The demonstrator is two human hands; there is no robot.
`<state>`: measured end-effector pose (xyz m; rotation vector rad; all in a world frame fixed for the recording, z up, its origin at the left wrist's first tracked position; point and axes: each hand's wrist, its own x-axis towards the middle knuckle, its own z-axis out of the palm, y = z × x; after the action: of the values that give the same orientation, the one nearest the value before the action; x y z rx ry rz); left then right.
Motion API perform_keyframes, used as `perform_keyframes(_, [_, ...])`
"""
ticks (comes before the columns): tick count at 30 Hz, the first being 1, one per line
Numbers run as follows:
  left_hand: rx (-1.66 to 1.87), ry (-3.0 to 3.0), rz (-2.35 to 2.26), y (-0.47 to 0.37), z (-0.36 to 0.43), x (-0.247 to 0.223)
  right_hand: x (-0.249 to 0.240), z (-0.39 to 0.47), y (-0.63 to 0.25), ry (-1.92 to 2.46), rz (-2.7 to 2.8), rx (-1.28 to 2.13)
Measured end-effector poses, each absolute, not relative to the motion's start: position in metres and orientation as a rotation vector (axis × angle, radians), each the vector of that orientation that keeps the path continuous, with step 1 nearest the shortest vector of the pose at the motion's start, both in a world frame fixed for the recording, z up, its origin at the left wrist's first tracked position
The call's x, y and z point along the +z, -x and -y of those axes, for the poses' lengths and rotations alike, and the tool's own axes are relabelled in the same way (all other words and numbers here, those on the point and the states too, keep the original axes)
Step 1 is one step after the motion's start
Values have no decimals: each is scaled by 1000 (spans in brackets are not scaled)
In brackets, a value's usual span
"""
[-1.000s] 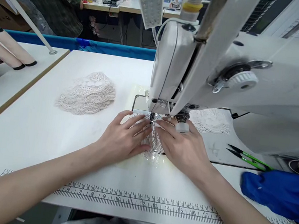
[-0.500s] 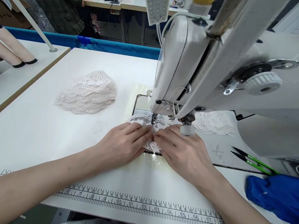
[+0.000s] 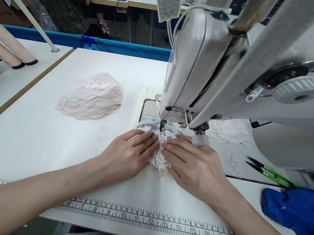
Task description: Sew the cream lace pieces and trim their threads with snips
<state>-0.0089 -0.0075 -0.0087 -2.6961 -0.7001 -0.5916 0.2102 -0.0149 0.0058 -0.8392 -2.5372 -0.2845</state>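
Beyond the blue rail, a co-worker in checked cloth occupies half past ten, and down we come through the head view to the white surface, where all the action sits! Make the presser foot the middle of our clock. Right there, spilling toward six, lies the lace piece. Left hand at half past seven, right hand at half past four, fingertips meeting the lace from either side! Pinched, or merely pressed? Thumbs are out of sight, so I cannot tell for either grip. Step in hand, by my reading: guiding the lace at the sewing machine. The next move seems to call for matched, even pressure from both hands, lace flat, fingertips clear of the foot. Round the dial: lace pile near half past nine, second lace piece at three, green-handled snips about half past three, blue cloth at four.
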Motion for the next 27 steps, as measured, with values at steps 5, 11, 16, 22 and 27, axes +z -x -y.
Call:
perform_keyframes(5, [-597, 2686, 703, 9, 5, -7, 5, 14, -211, 853, 2540, -299])
perform_keyframes(11, [-580, 2666, 728, 7, -1, -7, 4, 11, -212, 881, 2553, -364])
perform_keyframes(16, [-568, 2674, 771, 7, -3, -9, 2, 10, -212, 894, 2558, -382])
perform_keyframes(22, [-569, 2697, 812, 8, -4, -9, -1, 8, -212, 872, 2548, -420])
perform_keyframes(27, [-543, 2697, 840, 8, -7, -9, -3, 8, -211, 876, 2547, -459])
